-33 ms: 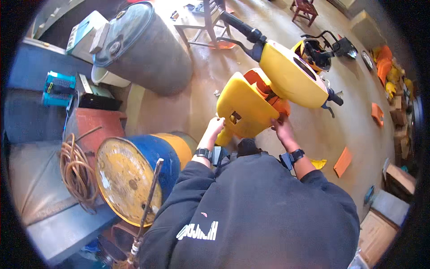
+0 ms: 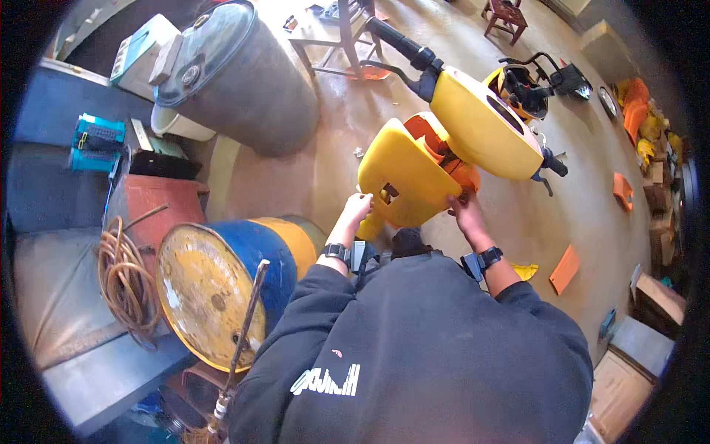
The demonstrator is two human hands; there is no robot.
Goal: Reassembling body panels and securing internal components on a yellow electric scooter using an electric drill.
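A yellow scooter front panel, with a small square cut-out and an orange inner side, stands right in front of me. At its left edge my left hand is closed, the fingers pinched against the rim. My right hand grips the lower right edge, its fingertips partly hidden behind the orange part. Just beyond the panel is the scooter's yellow handlebar cover, with a black grip and brake lever on its left side.
A blue and yellow drum lies close on my left, with a stick-handled broom beside it. Farther left hangs a coiled hose. A large dark barrel stands beyond. Orange panels lie on the floor to the right.
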